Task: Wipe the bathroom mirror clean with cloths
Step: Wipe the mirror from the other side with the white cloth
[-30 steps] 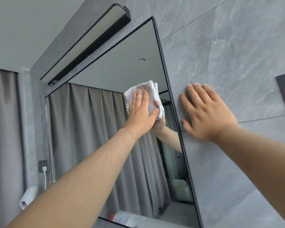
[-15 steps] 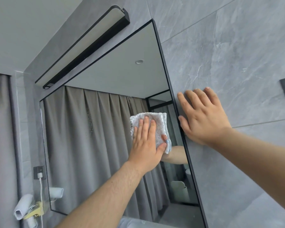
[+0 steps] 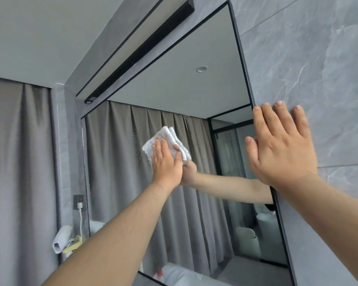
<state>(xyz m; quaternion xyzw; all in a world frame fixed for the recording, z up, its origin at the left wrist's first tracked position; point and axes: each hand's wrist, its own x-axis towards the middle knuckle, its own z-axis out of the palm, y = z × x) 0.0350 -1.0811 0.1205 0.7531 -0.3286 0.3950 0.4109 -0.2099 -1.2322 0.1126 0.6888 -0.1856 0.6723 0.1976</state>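
A large black-framed mirror (image 3: 174,83) hangs on the grey tiled wall. My left hand (image 3: 166,162) presses a folded white cloth (image 3: 170,139) flat against the glass near the mirror's middle, fingers straight over the cloth and thumb at its right edge. The mirror reflects that hand and forearm. My right hand (image 3: 281,145) lies flat with straight fingers on the wall tile, overlapping the mirror's right frame edge.
A black light bar (image 3: 136,56) runs above the mirror. A grey curtain (image 3: 19,172) hangs at the left. A wall socket with a white plug (image 3: 79,203) and a white hair dryer (image 3: 61,238) sit left of the mirror.
My left hand has slid the cloth down and to the left across the glass, away from the right frame. My right hand stays flat on the wall by the frame.
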